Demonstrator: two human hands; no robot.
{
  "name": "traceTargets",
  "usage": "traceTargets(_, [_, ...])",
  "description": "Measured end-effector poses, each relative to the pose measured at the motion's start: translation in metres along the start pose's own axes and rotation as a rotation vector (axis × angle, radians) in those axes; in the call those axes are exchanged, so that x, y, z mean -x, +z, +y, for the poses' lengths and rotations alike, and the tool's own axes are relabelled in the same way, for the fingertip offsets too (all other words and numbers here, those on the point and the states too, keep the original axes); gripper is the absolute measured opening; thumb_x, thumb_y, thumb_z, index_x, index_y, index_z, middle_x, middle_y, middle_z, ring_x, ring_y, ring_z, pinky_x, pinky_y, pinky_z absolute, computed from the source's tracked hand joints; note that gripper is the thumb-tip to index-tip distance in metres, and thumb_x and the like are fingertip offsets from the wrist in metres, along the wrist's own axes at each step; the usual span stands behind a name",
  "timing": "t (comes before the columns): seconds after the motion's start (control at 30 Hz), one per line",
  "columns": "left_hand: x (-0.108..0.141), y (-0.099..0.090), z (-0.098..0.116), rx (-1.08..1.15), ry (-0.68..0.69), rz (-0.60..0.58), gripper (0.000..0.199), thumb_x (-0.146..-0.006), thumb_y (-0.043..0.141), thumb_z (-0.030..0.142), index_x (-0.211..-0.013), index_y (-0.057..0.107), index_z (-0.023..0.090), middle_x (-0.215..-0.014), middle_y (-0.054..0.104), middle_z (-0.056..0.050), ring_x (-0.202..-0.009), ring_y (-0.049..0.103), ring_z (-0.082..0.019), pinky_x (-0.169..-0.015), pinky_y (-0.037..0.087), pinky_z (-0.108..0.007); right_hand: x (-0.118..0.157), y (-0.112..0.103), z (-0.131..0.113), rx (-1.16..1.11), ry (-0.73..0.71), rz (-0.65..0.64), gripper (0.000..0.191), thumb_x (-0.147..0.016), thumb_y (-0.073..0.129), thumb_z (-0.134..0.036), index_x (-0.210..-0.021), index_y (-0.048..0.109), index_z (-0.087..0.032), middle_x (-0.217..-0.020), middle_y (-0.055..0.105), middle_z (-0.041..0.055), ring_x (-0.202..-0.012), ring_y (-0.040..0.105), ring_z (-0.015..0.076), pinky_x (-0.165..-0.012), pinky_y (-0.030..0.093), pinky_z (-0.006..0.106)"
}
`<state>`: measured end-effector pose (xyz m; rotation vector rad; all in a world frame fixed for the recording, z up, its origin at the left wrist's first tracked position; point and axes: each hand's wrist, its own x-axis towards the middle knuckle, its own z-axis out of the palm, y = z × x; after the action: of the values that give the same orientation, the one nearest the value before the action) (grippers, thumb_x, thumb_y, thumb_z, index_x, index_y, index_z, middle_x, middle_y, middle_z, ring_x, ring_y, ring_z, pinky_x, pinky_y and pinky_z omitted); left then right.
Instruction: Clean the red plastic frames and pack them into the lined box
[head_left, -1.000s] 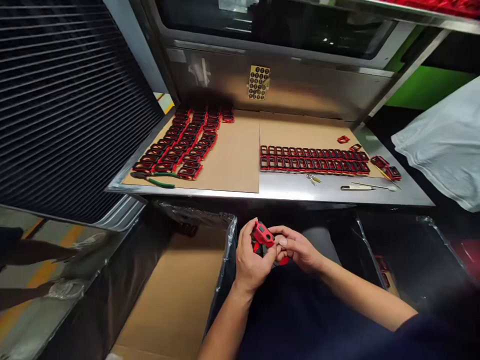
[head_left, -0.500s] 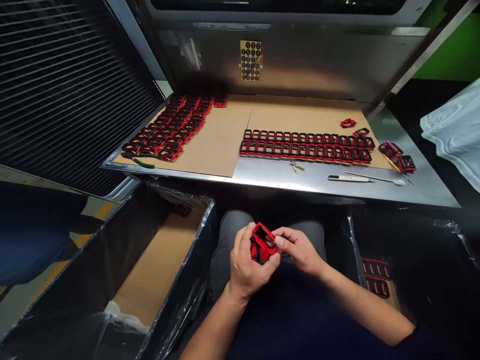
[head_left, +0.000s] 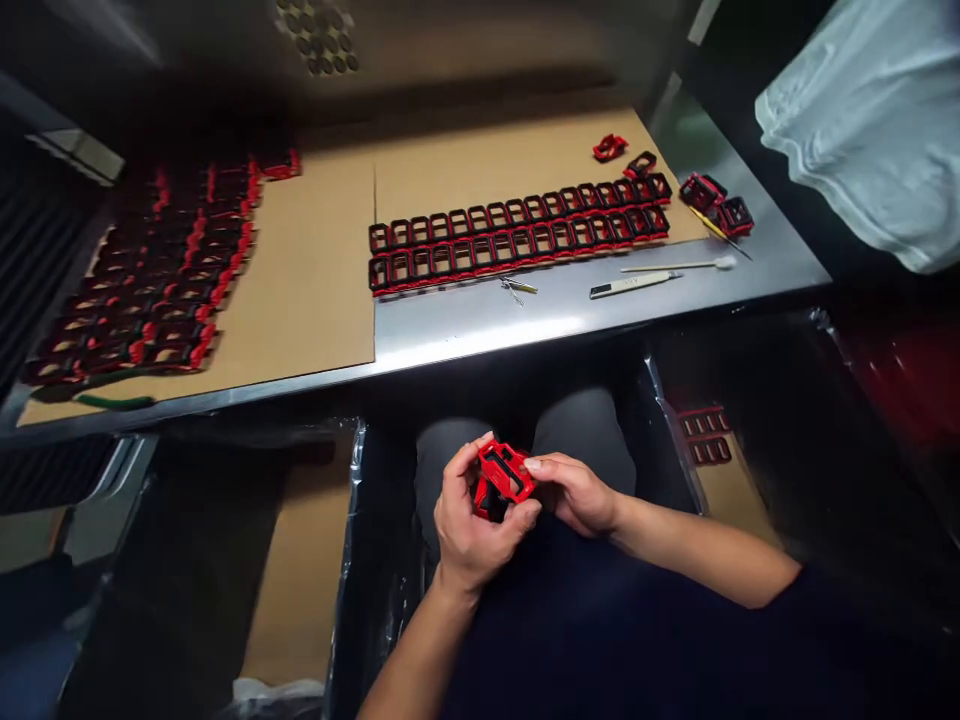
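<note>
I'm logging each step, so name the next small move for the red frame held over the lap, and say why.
Probably press the red frame together: both the left hand and the right hand pinch it over the lap, apart from the finished rows on the bench.

A: What changed?
B: Mostly the view: it swung down and right, so the metal table (head_left: 525,330) now sits higher and skewed.
A: Hands?
B: left hand (head_left: 469,520) and right hand (head_left: 574,492) turned the red part (head_left: 504,478) slightly flatter.
</note>
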<state>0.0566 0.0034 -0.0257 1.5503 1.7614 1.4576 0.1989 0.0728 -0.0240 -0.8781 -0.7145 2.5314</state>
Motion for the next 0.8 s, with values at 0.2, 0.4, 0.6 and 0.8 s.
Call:
traceTargets(0.2, [0.007,-0.027,-0.013,0.06,-0.019,-0.014,0.075,-0.079,0.079,0.042,-0.141,0.044,0.018,-0.125,0.065,-0.016,-0.11,0.069,-0.025,-0.091,0.06,-0.037,-0.018,0.016,0.008,0.14,-0.04,-0.089,0.04,-0.08,0.064,-0.048,-0.07,0.069,-0.011,-0.064,0.067,0.0047,-0.058,0.058,0.014,-0.061,0.048,0.027])
traceTargets(0.4, [0.021,-0.046,-0.031,0.142,-0.002,0.026,0.082,-0.077,0.081,0.032,-0.145,0.038,0.02,-0.131,0.058,-0.018,-0.114,0.066,-0.027,-0.09,0.06,-0.04,-0.034,0.032,0.007,0.31,0.014,-0.203,0.041,-0.082,0.063,-0.047,-0.058,0.056,-0.015,-0.06,0.061,0.0009,-0.055,0.051,0.0115,-0.059,0.045,0.026])
traceTargets(0.6, [0.024,-0.052,-0.036,0.24,-0.036,0.049,0.077,-0.075,0.081,0.025,-0.141,0.039,0.022,-0.134,0.054,-0.019,-0.073,0.066,-0.014,-0.069,0.062,-0.036,-0.039,0.041,0.001,0.479,0.029,-0.211,0.041,-0.086,0.061,-0.049,-0.074,0.068,-0.01,-0.068,0.064,0.0018,-0.064,0.053,0.0113,-0.064,0.04,0.025])
traceTargets(0.8, [0.018,-0.05,-0.029,0.309,-0.107,0.027,0.068,-0.078,0.08,0.035,-0.134,0.044,0.02,-0.129,0.06,-0.019,-0.068,0.064,-0.011,-0.064,0.06,-0.029,-0.033,0.04,-0.002,0.504,0.047,-0.178,0.048,-0.086,0.064,-0.057,-0.081,0.071,-0.01,-0.071,0.065,0.0028,-0.067,0.055,0.0124,-0.067,0.042,0.025])
